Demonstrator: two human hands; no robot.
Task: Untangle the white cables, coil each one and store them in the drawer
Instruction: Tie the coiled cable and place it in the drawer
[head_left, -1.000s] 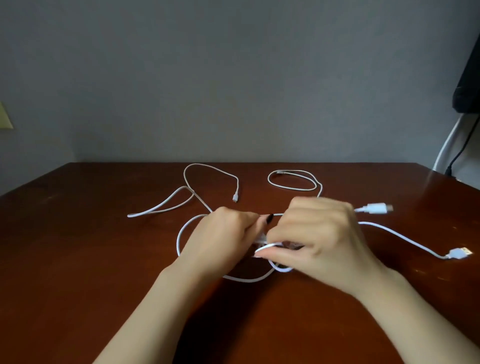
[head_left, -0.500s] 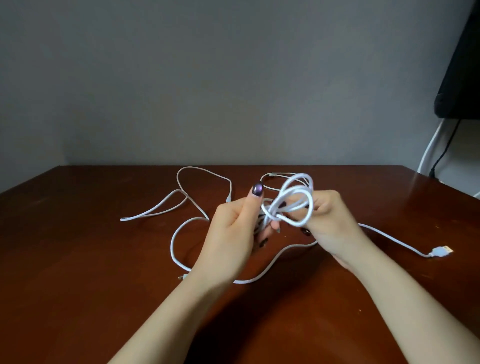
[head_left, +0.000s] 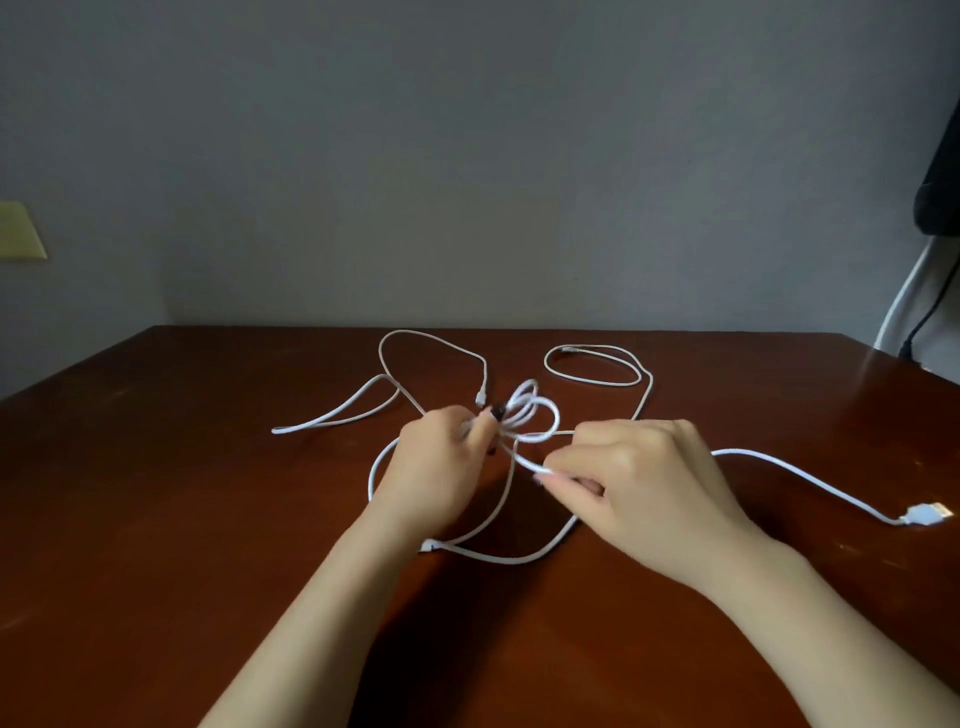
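Dim, soft indoor light; the wall reads cool grey and darkens toward the upper corners. A pale sheen sits on the table at its far right corner, so light seems to come from that side. Broad, soft-edged shadows lie under both forearms and hands. Motion blur smears the cable loops and the left hand fingertips; the right hand is sharper. Overall soft focus. The table's sides splay with wide-angle stretch.

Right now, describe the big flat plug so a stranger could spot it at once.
Start at the brown wooden table and go to its right edge. There a white cable runs out from behind the right hand and ends in the plug. It is broad and flat and lies alone, unlike the small slim plug near the left hand.
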